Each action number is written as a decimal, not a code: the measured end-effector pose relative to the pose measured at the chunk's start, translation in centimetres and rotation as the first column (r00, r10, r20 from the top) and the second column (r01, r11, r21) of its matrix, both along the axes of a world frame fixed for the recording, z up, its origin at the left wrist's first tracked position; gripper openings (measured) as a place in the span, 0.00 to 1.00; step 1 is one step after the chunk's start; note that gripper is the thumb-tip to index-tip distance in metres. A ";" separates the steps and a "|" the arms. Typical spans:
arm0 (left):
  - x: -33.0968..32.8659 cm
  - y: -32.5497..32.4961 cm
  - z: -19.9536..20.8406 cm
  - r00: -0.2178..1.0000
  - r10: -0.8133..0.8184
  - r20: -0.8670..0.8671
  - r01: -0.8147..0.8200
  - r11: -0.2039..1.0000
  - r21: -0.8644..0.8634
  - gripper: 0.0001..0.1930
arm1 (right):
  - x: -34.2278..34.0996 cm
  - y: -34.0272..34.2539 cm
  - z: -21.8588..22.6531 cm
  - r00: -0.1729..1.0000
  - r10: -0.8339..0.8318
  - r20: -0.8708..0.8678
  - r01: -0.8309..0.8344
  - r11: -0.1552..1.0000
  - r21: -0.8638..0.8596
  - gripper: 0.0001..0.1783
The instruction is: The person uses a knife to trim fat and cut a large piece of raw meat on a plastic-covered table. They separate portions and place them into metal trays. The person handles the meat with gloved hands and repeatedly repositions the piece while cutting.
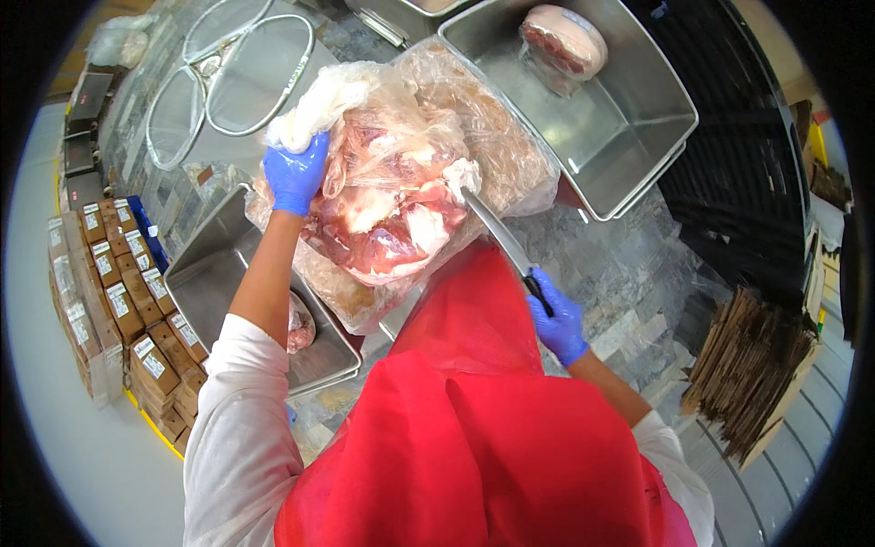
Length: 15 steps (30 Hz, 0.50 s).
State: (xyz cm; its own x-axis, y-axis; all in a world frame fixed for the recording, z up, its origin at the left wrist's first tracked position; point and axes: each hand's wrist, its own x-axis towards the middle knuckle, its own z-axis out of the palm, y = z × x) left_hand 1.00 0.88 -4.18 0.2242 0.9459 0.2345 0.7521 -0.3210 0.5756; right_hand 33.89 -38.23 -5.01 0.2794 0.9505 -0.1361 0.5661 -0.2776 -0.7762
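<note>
A large piece of raw meat [387,228], pink with white fat, lies before me, partly wrapped in clear plastic. My left hand [296,171], in a blue glove, is closed on a bunched-up plastic bag [333,100] at the meat's far left side. In my right hand [556,319], also gloved in blue, I grip the black handle of a long-bladed knife [501,232]. The blade's tip reaches the whitish right edge of the meat. Under the meat is a box lined with clear plastic [510,169].
A metal tub [638,137] at the far right holds a round cut of meat [563,44]. Another metal tub [214,269] at the left holds a smaller piece [299,324]. Looped bag hoops [305,50] stand far left. Stacked cartons [128,283] line the left; flattened cardboard [752,369] leans right.
</note>
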 end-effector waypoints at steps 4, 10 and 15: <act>-1.7 0.6 -1.2 0.987 0.076 -0.144 -0.067 0.996 0.064 0.21 | -3.7 0.6 -5.8 0.992 -0.065 -0.104 0.083 0.981 0.173 0.29; -1.0 0.4 -0.9 0.993 0.114 -0.005 -0.114 0.993 0.009 0.19 | -3.9 0.9 -6.1 0.962 -0.094 -0.255 0.137 0.978 0.154 0.30; -2.7 -0.7 -1.5 0.991 0.079 0.107 -0.081 0.997 0.013 0.17 | 7.0 1.4 5.9 0.980 0.166 -0.115 -0.176 0.981 -0.083 0.29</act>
State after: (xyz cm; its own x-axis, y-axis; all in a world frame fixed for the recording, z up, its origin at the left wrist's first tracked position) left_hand -1.68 0.14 -5.73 0.1211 0.9553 0.2698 0.7107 -0.2731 0.6483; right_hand 40.90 -36.78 0.88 0.0934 0.9648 -0.2457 0.5268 -0.2573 -0.8101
